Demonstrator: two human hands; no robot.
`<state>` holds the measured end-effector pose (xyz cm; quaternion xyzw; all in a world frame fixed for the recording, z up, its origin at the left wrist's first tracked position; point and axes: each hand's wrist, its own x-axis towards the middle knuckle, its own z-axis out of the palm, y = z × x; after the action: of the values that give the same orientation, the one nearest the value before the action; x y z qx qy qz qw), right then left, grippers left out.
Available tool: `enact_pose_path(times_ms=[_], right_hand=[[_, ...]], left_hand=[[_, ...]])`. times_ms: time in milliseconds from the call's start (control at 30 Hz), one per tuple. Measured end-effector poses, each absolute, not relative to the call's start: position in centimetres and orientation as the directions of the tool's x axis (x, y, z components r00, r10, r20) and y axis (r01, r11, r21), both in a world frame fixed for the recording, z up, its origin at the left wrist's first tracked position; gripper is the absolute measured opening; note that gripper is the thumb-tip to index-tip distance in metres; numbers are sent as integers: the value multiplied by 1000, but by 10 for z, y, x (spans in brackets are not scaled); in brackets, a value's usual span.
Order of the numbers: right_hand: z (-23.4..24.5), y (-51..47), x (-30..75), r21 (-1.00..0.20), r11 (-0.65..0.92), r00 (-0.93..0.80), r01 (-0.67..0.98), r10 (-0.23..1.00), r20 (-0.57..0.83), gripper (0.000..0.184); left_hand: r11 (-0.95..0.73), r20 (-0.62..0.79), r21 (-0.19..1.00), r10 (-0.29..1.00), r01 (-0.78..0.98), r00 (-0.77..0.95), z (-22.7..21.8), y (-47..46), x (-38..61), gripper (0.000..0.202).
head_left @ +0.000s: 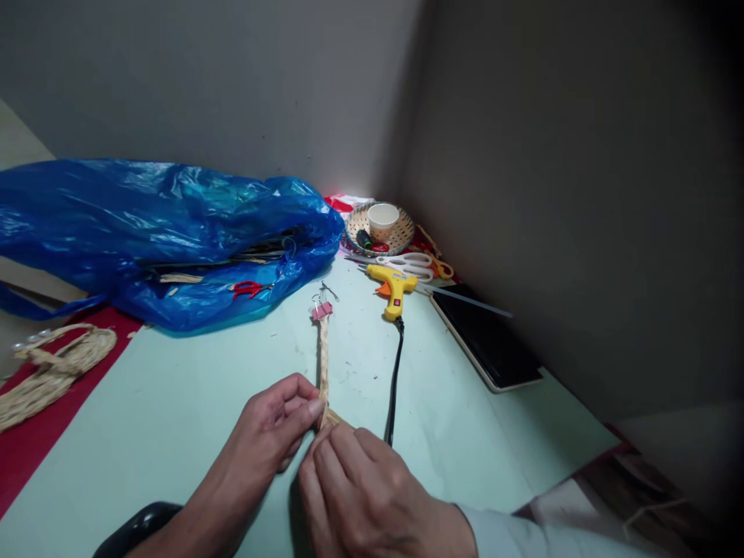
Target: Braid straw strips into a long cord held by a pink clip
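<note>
From where I stand, a narrow braided strip (324, 353) stretches over the pale green surface (191, 403), a pink clip (322, 311) on its far end. The left hand (287, 418) pinches it between thumb and finger; the right hand (366, 484) is closed on its near strands. A yellow glue gun (398, 291) lies to the right, a blue bag (174, 225) farther left.

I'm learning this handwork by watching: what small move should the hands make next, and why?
Perhaps fold the flat strand at the right hand across the pale strip that the left hand pinches. That strip runs from the pink clip down to the pinch, where the strand angles off sideways.
</note>
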<state>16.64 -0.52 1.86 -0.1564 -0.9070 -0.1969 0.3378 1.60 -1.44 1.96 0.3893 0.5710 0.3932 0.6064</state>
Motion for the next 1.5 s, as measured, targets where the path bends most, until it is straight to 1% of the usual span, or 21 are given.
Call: enact_pose_path(times_ms=[67, 100, 133, 200, 267, 300, 333, 367, 400, 433, 500, 533, 600, 700, 767, 833, 900, 1100, 1300, 1367, 1500], right_hand=[[16, -7, 166, 259, 875, -730, 409, 144, 668, 20], [16, -7, 167, 230, 886, -726, 404, 157, 670, 21], [18, -7, 169, 175, 901, -719, 397, 187, 669, 21], [26, -3, 178, 9, 926, -724, 378, 290, 626, 22], [41, 4, 191, -211, 898, -747, 387, 440, 498, 19], [49, 9, 197, -371, 829, -752, 418, 545, 370, 16], [56, 15, 202, -538, 702, -700, 466, 665, 262, 17], [62, 20, 205, -665, 593, -677, 455, 715, 175, 20], [66, 25, 205, -760, 485, -683, 434, 727, 74, 20], [67, 30, 204, -835, 385, -717, 393, 697, -16, 20], [65, 35, 197, -924, 217, -790, 316, 599, -129, 24], [62, 36, 192, -939, 170, -810, 297, 566, -154, 26], [55, 36, 184, -939, 174, -809, 297, 569, -150, 28], [49, 32, 178, -881, 316, -779, 352, 620, -89, 30], [48, 29, 178, -841, 385, -774, 381, 630, -62, 34], [48, 28, 178, -813, 432, -776, 390, 629, -38, 36], [48, 28, 178, -818, 440, -781, 370, 624, -18, 34], [38, 29, 176, -912, 300, -728, 280, 685, 2, 31], [32, 26, 175, -963, 147, -680, 228, 732, -50, 36], [30, 25, 175, -973, 113, -683, 203, 728, -58, 36], [29, 24, 173, -983, 30, -691, 182, 715, -106, 37]], left_hand=[[358, -358, 933, 933, -21, 28, 20, -15, 16, 29], [348, -348, 937, 937, -19, 21, 22, -15, 16, 28], [344, -344, 939, 939, -23, 20, 24, -16, 17, 27], [365, -365, 930, 931, -42, 25, 28, -17, 17, 26], [388, -387, 921, 922, -42, 31, 32, -18, 17, 25], [394, -393, 918, 919, -37, 33, 34, -19, 17, 25], [399, -398, 916, 917, -34, 35, 35, -20, 16, 24], [399, -398, 916, 917, -43, 34, 36, -20, 16, 24], [397, -395, 916, 918, -63, 40, 36, -21, 16, 23], [393, -389, 915, 919, -94, 55, 36, -21, 16, 22], [381, -369, 910, 924, -166, 98, 35, -21, 15, 20], [374, -358, 908, 927, -187, 116, 35, -21, 14, 20], [364, -347, 912, 931, -191, 115, 35, -21, 13, 21], [352, -346, 926, 936, -139, 61, 36, -23, 12, 20], [357, -352, 924, 934, -138, 60, 37, -25, 12, 21], [353, -348, 924, 936, -145, 60, 36, -26, 12, 26], [334, -330, 935, 942, -121, 55, 34, -27, 12, 29], [310, -311, 948, 950, 72, 4, 37, -29, 16, 26], [266, -262, 927, 964, 265, -52, 47, -35, 21, 23], [239, -225, 902, 971, 361, -82, 49, -37, 20, 24], [221, -150, 815, 973, 536, -173, 53, -41, 19, 31]])
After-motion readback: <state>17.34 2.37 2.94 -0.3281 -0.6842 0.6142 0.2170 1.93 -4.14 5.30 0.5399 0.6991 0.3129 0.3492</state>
